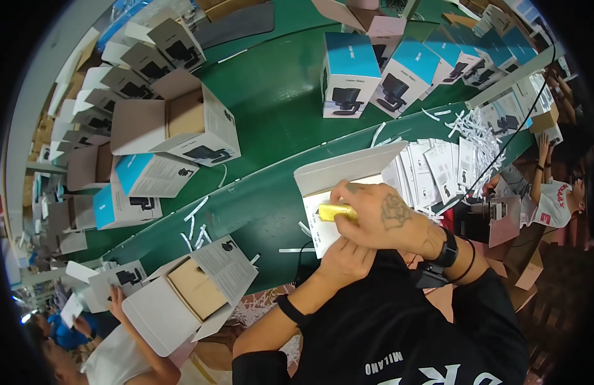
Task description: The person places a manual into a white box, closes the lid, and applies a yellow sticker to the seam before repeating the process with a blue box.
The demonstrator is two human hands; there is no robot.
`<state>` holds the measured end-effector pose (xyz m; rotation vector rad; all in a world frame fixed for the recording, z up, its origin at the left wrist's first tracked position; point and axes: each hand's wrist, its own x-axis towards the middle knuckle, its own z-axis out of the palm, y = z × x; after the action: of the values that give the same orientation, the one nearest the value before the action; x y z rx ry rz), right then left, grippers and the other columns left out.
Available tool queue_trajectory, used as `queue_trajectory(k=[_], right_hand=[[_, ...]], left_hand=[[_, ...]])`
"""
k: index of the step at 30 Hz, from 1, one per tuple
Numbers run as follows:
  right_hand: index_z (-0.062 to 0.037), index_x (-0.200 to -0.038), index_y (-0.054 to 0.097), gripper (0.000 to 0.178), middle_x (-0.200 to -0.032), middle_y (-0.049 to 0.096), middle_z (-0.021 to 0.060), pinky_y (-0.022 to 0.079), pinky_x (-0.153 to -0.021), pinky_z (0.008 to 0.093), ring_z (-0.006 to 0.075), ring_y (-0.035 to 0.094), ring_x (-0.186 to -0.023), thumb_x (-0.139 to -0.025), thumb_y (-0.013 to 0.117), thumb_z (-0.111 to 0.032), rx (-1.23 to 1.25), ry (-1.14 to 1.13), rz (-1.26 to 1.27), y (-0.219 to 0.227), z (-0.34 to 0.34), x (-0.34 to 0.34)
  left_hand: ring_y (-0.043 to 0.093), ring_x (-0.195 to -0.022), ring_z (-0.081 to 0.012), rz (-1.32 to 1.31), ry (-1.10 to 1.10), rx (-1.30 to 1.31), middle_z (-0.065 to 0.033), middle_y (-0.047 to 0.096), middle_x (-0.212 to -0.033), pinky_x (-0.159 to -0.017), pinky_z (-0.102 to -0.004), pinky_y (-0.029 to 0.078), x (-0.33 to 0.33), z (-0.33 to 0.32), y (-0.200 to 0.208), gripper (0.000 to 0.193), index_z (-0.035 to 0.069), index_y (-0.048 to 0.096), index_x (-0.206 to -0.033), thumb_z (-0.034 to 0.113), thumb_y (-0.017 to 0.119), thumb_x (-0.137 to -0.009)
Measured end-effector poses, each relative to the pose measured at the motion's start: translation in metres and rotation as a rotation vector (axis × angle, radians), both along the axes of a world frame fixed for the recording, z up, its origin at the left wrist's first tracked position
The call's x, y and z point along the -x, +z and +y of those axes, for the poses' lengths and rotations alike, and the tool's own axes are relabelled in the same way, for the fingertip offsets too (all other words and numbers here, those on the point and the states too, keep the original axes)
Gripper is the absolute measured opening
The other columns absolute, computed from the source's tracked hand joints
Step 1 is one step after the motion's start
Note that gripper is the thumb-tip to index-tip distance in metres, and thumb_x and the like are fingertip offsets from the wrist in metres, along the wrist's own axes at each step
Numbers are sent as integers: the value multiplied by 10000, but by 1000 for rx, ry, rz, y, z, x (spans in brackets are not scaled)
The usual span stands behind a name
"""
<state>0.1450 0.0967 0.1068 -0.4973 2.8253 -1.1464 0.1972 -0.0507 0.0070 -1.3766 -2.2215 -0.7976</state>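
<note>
In front of me an open white cardboard box [355,169] stands with its lid flap raised. My right hand [387,215], with a tattoo on its back, is closed around a small yellow tool [335,212]. The tool lies against or just above the box's white side; its exact kind does not show. Below it, my left hand [347,262] is curled at the near edge of the box, its fingertips partly hidden by the right hand. The inside of the box is mostly covered by my hands.
Printed leaflets [425,173] and shredded paper strips [473,138] lie right of the box on the green table [258,228]. Blue-topped boxes [351,74] line the far side. Open boxes [175,122] stand left. A black cable [502,151] crosses at right; co-workers sit at both sides.
</note>
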Motion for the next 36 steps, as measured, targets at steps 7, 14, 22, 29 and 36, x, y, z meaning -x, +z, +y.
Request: queue_trajectory(k=[7, 14, 22, 29, 36], right_hand=[[1, -931, 581, 202, -738, 653, 209, 528, -625, 479, 412, 651, -664, -813, 617, -159, -104, 40, -42, -25, -14, 6], [-21, -906, 586, 178, -789, 671, 201, 541, -659, 445, 389, 673, -731, -834, 660, -166, -180, 0, -144, -15, -33, 5], [9, -921, 596, 299, -756, 658, 209, 557, -661, 458, 407, 662, -708, -845, 684, -266, -95, 37, 91, -20, -48, -2], [-38, -1058, 707, 352, -866, 721, 157, 563, -684, 374, 340, 703, -781, -834, 738, -308, 121, 328, -197, -9, -8, 1], [48, -1272, 633, 521, -818, 735, 131, 543, -718, 266, 123, 689, -749, -853, 808, -208, -313, -274, 60, 14, 132, -9]], left_hand=[[708, -908, -265, 11, 17, -71, -113, 724, -943, -856, -362, 565, 2, -7, -1, 194, -4, 760, -906, 72, 697, -739], [704, -971, -268, 6, -41, -84, -119, 731, -985, -895, -376, 558, 0, -13, -6, 221, 4, 767, -946, 84, 676, -761], [668, -1101, -334, -290, -74, -178, -146, 710, -1141, -1013, -430, 515, 4, -1, -10, 352, -2, 733, -1129, 76, 632, -801], [655, -1162, -308, -331, -32, -66, -128, 699, -1215, -1099, -429, 451, 8, -6, -7, 292, -5, 734, -1113, 71, 662, -840], [647, -1194, -290, -47, -16, -13, -128, 683, -1264, -1085, -444, 454, 13, 3, 20, 244, 9, 752, -1041, 78, 700, -813]])
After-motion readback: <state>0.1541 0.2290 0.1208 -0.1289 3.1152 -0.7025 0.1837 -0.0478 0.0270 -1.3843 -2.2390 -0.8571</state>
